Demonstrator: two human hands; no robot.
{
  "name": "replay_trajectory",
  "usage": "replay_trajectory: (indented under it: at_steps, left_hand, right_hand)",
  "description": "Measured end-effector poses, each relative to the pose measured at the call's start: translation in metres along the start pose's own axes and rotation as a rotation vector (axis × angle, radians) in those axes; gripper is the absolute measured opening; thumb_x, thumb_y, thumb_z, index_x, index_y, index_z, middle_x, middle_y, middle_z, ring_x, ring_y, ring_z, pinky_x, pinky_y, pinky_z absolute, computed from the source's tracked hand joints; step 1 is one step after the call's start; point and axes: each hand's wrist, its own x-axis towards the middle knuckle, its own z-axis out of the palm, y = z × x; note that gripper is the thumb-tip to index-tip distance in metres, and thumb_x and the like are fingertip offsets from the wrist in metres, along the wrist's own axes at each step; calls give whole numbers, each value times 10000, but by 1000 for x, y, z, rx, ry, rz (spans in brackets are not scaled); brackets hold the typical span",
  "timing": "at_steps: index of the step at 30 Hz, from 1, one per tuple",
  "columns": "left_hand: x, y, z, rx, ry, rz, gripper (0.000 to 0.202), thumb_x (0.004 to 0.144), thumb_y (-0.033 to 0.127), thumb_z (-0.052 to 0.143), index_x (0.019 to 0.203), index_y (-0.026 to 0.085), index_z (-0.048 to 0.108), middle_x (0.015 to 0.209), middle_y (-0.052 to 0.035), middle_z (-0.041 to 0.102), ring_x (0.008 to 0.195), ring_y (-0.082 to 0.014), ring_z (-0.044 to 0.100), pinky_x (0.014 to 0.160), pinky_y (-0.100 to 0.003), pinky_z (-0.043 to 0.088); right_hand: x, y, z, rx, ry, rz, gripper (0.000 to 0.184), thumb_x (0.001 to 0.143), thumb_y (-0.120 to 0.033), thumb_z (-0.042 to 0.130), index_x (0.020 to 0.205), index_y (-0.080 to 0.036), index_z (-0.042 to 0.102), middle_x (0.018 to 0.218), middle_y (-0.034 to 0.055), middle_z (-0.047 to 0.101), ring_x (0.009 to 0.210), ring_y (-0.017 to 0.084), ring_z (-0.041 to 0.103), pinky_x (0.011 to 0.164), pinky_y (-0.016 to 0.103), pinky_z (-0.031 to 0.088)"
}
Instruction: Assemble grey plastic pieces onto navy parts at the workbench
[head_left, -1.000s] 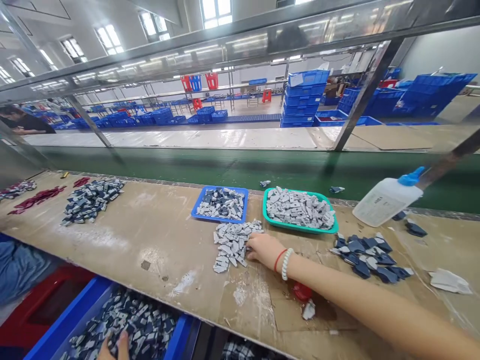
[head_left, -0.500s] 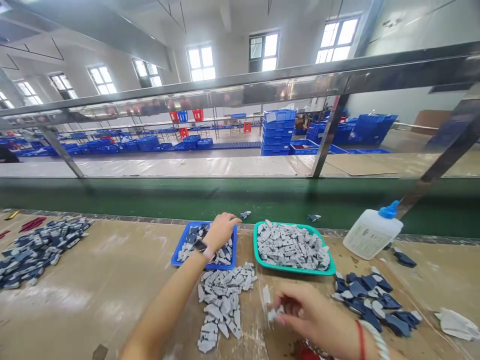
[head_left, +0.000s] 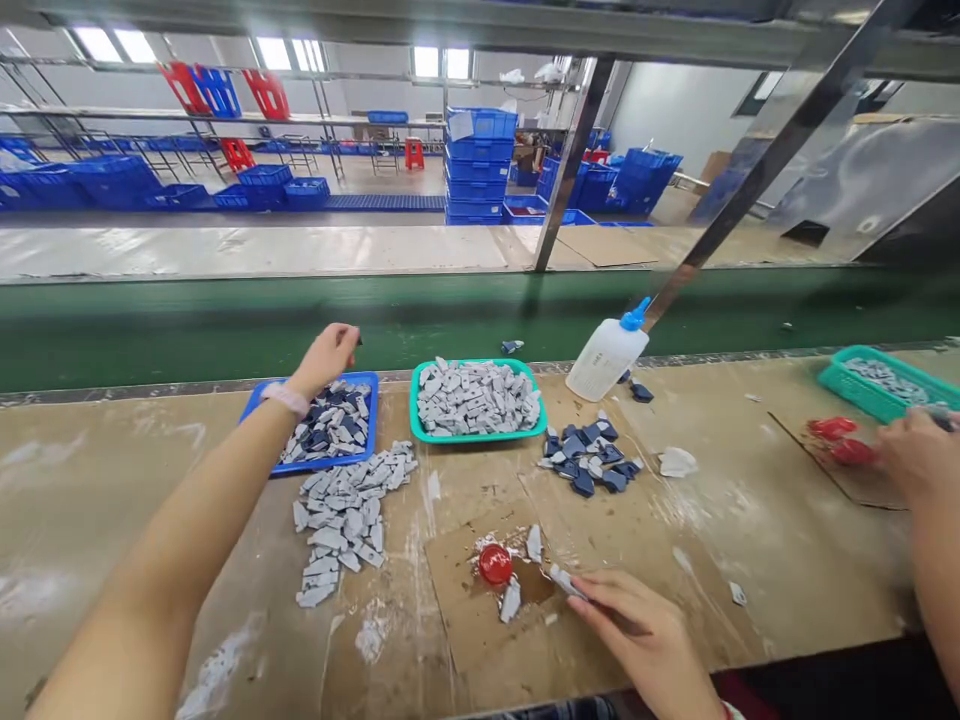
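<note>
My left hand (head_left: pixel 327 357) reaches over the far edge of the blue tray (head_left: pixel 262 466), which holds grey and dark blue pieces; its fingers are curled, and what they hold I cannot make out. My right hand (head_left: pixel 643 632) rests near the bench's front edge, pinching a small grey piece (head_left: pixel 564 581) beside a red cap (head_left: pixel 495 564) on a cardboard sheet (head_left: pixel 465 620). A loose pile of grey pieces (head_left: pixel 345 510) lies between the hands. The teal tray (head_left: pixel 480 436) of grey pieces stands behind.
A white bottle with a blue cap (head_left: pixel 607 352) leans at the green conveyor belt (head_left: pixel 187 330). Dark blue pieces (head_left: pixel 589 460) lie right of the teal tray. Another person's hand (head_left: pixel 911 455) works at the right, near red pieces (head_left: pixel 840 440) and a second teal tray (head_left: pixel 847 385).
The view has swung right and down. My left hand stays over the blue tray, now at its far edge. My right hand moved toward me, to the cardboard with the red cap.
</note>
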Motion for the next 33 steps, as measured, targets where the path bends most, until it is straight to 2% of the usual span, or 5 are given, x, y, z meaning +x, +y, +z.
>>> replay_trajectory:
  at_steps: [7,14,21,28,33]
  left_hand:
    - [-168,-2,-24,-562,21,-176,410,973,364,129,873,137,455,847,10,493,779,-60,504,755,-229,390]
    - [-299,10,26,-1058,-96,-477,411,801,644,542,809,233,538,586,49,460,535,-93,423,556,-219,367]
    - [-316,52,95,-708,-266,-380,436,838,581,535,1047,200,580,702,7,512,638,-129,436,611,-242,341]
    - [-313,84,112,-733,-411,-102,375,844,512,571,1082,224,541,928,-25,547,831,-165,491,737,-247,391]
    - [-316,89,115,-618,-301,-68,317,877,504,502,999,221,572,897,-34,575,810,-183,519,727,-270,397]
  right_hand:
    - [-7,2,19,-70,31,-102,294,869,-163,545,1005,-384,682,872,23,707,750,198,662,677,365,550]
    - [-6,-3,15,49,-23,-19,270,862,-172,572,980,-367,717,865,28,710,778,174,657,712,319,540]
    - [14,-31,5,535,-9,333,229,728,-384,732,816,-176,772,797,80,732,712,193,691,614,262,593]
    - [25,-82,1,312,43,-174,128,795,-163,667,878,-222,745,806,46,701,727,144,671,644,212,574]
    - [21,-86,14,239,13,-334,236,827,-68,592,965,-230,695,859,36,677,745,120,656,654,176,560]
